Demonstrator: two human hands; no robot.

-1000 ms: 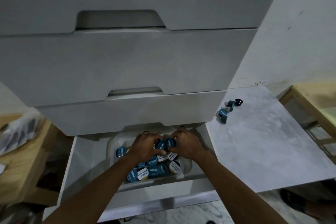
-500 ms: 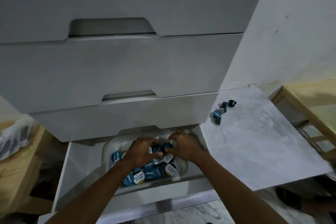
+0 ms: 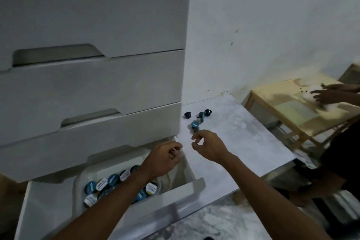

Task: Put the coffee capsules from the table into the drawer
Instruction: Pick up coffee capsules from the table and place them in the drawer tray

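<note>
Several coffee capsules with blue and dark bodies lie on the pale marble table near the cabinet. The bottom drawer stands pulled out, and a white tray in it holds several capsules. My right hand hovers over the table just in front of the loose capsules, fingers loosely curled, holding nothing. My left hand is above the drawer's right side, fingers curled; I see nothing in it.
Shut white drawers rise above the open one. A wooden table stands to the right, with another person's hands on it and a dark-clothed body at the right edge. A white wall lies behind.
Both hands have left the tray of capsules. My right hand moved right and up over the table toward the loose capsules; my left hand lifted to the drawer's right side. The view swung right.
</note>
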